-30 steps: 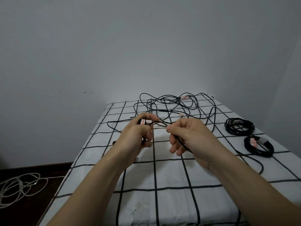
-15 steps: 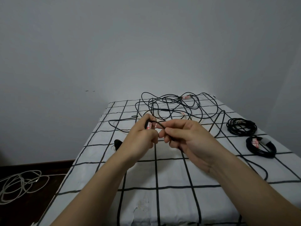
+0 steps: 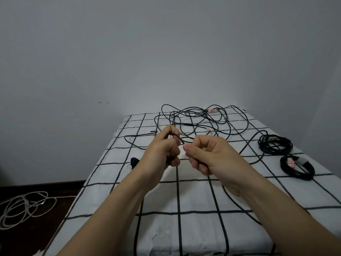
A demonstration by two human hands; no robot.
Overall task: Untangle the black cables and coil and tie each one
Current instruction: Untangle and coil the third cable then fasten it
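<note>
A tangle of thin black cables (image 3: pixel 201 122) lies at the far end of the table. My left hand (image 3: pixel 164 150) grips one cable's end, which carries a red-and-white tag (image 3: pixel 170 137), above the table's middle. My right hand (image 3: pixel 204 154) pinches the same black cable (image 3: pixel 181 140) just right of the left hand; the cable then runs under my right wrist toward the near edge. Two coiled black cables lie at the right: one coil (image 3: pixel 275 145) farther back, a second coil (image 3: pixel 297 168) with a tag and a grey band nearer.
The table wears a white cloth with a black grid (image 3: pixel 193 196). A small black object (image 3: pixel 135 161) lies on it behind my left forearm. White cable (image 3: pixel 24 207) is heaped on the dark floor at the left. A plain wall stands behind the table.
My hands came together half a second ago and have since drawn slightly apart, with a short stretch of cable between them. The right hand's fingers have curled in tighter.
</note>
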